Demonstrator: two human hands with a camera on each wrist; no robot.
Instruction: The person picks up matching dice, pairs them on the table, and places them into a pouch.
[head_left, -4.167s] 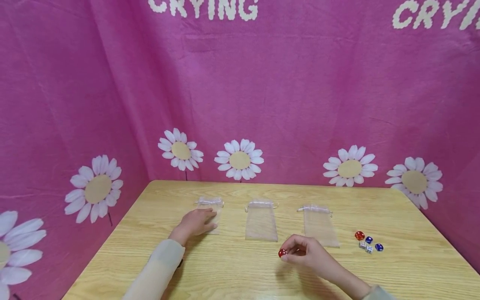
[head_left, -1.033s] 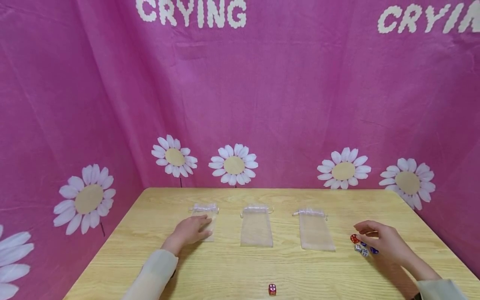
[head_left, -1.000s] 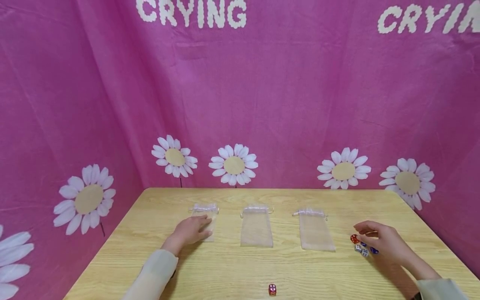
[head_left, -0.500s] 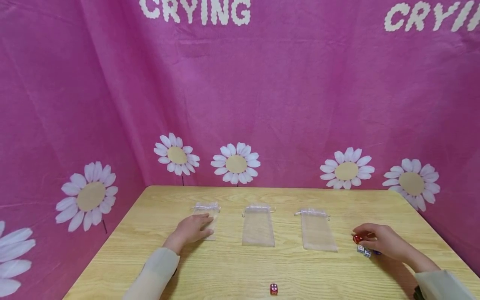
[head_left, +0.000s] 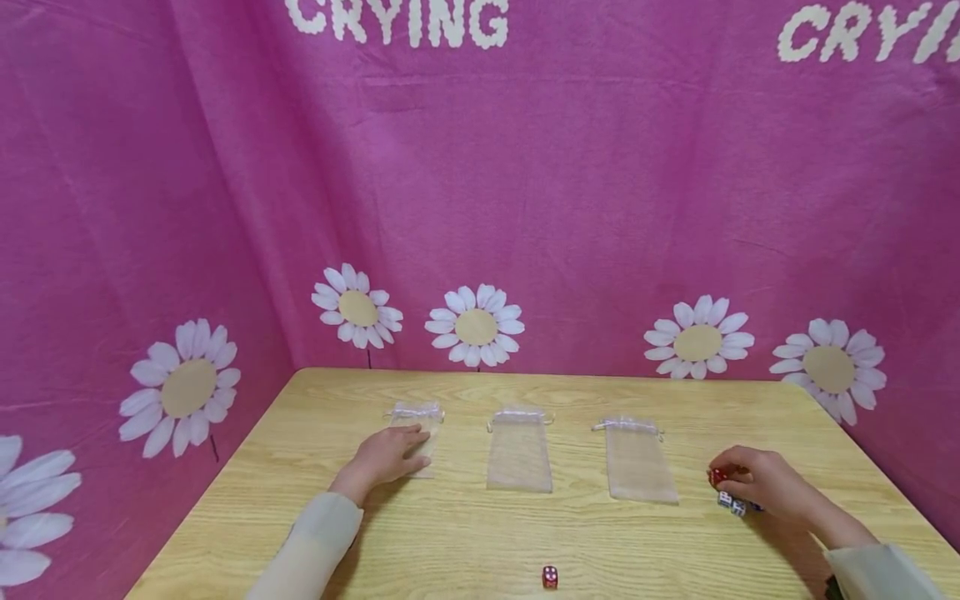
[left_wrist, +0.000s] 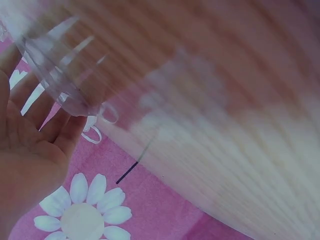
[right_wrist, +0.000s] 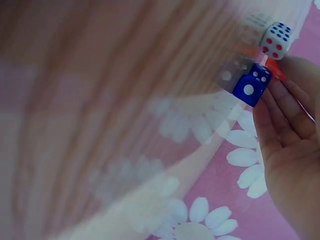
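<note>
My left hand (head_left: 384,457) rests with extended fingers on the leftmost sheer drawstring bag (head_left: 417,410), covering much of it. In the left wrist view, the bag's gathered top (left_wrist: 70,102) lies beyond the spread fingers. On the right, my right hand (head_left: 772,483) pinches a red die (head_left: 717,477) between thumb and fingers, right at the dice cluster. Two white dice (head_left: 731,502) sit just in front of it. A blue die (right_wrist: 251,86) shows beside the fingers in the right wrist view. Another red die (head_left: 550,577) lies alone near the front of the table.
Two more sheer bags, a middle one (head_left: 520,452) and a right one (head_left: 641,462), lie flat in a row with the first. The wooden table (head_left: 450,533) backs onto a pink daisy-print curtain (head_left: 570,208).
Over the frames, one red die was set down at the front and my right hand moved right to the cluster. Its fingers then closed on the other red die. The left hand stays put.
</note>
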